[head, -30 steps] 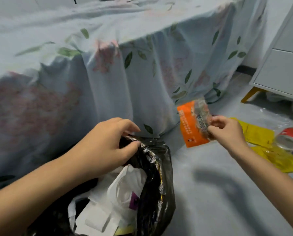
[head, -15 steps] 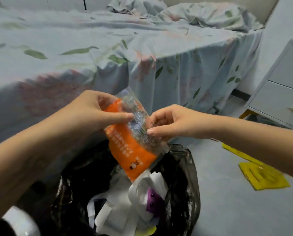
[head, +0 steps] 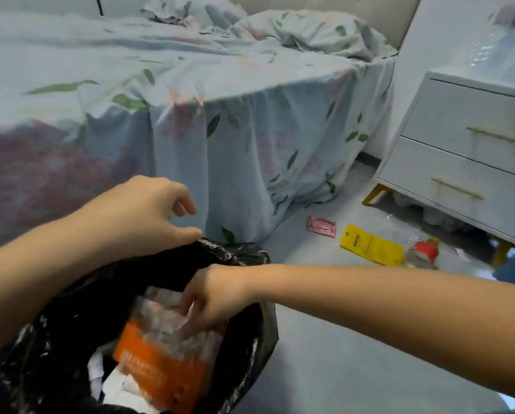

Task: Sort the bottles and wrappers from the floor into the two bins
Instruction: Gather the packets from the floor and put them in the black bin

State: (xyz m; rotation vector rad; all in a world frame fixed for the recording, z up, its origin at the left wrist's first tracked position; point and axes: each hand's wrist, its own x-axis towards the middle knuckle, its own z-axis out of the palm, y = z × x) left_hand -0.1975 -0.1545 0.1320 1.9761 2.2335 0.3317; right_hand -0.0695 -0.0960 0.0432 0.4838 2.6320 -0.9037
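Fingers of the right hand (head: 211, 297) pinch the orange wrapper (head: 163, 360) inside the black bin bag (head: 250, 348), mid-deposit; left hand (head: 148, 216), loosely curled, holds nothing. Next: release, then fetch the yellow wrapper (head: 370, 245).

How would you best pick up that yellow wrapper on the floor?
The yellow wrapper lies flat, so pinch its near-left short end from above with the fingers. That end is clear, while the far end sits against the bottle.

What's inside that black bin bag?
In the black bin bag: an orange wrapper under the right hand, lying on white paper scraps. Anything deeper is covered.
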